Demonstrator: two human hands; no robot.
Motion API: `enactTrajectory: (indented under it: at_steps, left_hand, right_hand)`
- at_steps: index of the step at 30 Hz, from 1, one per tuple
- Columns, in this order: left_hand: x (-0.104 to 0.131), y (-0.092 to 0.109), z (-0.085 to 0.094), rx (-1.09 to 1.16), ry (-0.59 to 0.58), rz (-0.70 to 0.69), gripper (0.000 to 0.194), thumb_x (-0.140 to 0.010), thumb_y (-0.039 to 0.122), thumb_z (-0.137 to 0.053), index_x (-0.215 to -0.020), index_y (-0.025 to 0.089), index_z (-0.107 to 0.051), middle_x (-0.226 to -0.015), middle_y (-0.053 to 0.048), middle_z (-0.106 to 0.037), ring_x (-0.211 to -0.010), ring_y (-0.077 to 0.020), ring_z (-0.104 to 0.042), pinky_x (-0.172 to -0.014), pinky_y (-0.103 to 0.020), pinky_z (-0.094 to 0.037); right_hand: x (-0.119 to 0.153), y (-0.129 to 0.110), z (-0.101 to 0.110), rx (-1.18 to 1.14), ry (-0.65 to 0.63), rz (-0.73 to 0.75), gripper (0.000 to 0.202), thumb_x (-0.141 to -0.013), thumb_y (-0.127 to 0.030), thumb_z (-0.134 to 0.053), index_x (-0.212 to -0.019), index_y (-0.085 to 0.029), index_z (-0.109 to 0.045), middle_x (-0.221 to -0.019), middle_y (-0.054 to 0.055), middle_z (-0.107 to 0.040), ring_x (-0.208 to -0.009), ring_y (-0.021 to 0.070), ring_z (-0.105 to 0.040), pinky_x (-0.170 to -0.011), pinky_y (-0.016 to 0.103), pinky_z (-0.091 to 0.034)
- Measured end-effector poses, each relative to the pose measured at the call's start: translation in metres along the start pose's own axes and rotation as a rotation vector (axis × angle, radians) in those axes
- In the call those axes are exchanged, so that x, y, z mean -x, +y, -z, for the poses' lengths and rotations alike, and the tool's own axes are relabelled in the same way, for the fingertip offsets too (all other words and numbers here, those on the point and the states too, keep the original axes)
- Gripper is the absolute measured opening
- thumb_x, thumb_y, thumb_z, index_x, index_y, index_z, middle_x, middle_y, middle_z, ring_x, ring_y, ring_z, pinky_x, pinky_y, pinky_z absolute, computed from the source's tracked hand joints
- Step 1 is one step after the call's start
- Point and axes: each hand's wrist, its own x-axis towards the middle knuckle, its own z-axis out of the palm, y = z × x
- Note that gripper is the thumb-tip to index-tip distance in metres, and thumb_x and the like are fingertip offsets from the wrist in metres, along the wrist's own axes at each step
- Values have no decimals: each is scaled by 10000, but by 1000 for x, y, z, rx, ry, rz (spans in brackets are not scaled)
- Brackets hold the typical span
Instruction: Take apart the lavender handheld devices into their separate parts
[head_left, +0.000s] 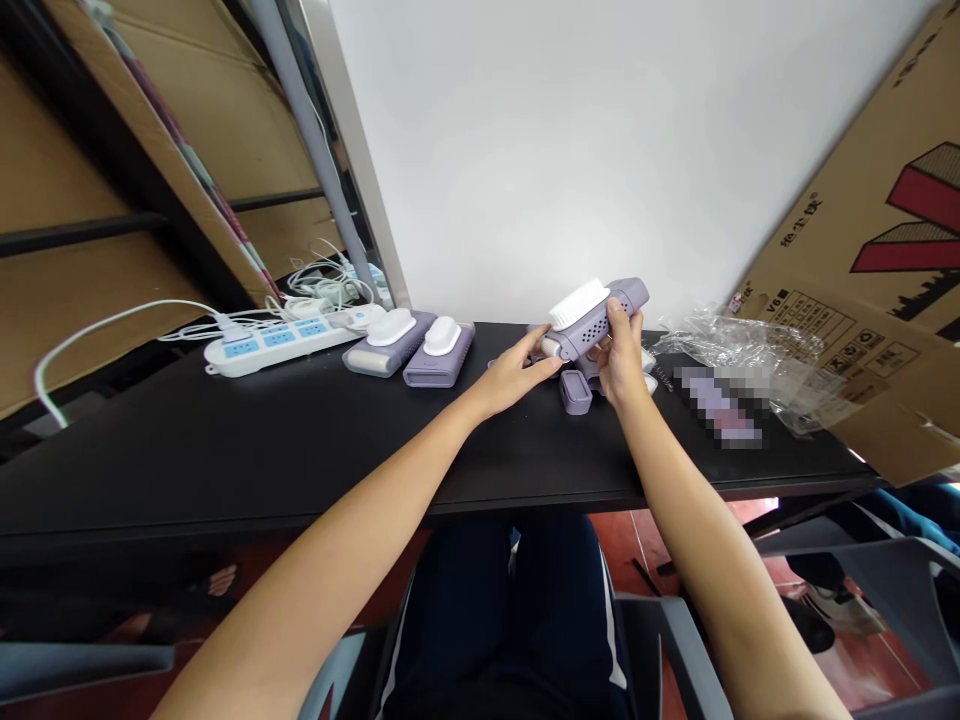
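Note:
A purple-grey case with rows of small holes is held tilted above the table, its right end higher. On its upper side sits a white ribbed part like a brush head. My right hand is closed around the case's right part, thumb on the near face. With thumb and fingers, my left hand grips the lower left end. Beneath lie a small purple-grey open cap and other parts, partly hidden by my hands. Two similar purple-grey cases with white oval tops stand to the left.
A white power strip with tangled cables lies at the left of the black table. Right of my hands are a small spring, crumpled clear plastic and a blurred-out item. A cardboard box leans at the right.

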Motion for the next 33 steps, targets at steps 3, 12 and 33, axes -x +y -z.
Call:
enactTrajectory:
  at_steps: [3,12,33]
  left_hand:
    - [-1,-1,1,36,-15,8,833,-926,581,-682,-1642,222,-453,-1525,-104,-646,-1447,-325,-568,-1197,-443,-435]
    - [0,1,4,15,-24,28,751,-870,569,-791,-1516,253,-574,-1466,-76,-684,-1371,-314,-620,-1176,-444,-459]
    - [0,16,3,171,17,17,819,-710,389,-843,-1452,158,-584,-1474,-155,-692,-1386,-356,-625,-1168,-502,-466]
  right_hand:
    - [1,0,-1,-6,-3,12,673,-780,-674,-792,-1296,-351,-506,-1275,34,-665,-1100,215,-686,-766,301,-602]
    - [4,0,-2,17,-38,14,652,-796,-650,-796,-1315,-372,-518,-1219,22,-691,-1018,203,-707,-783,328,-603]
    - [6,-1,-3,2,-55,68,574,-805,-613,-797,-1245,-366,-522,-1226,18,-680,-1029,195,-692,-716,277,-592]
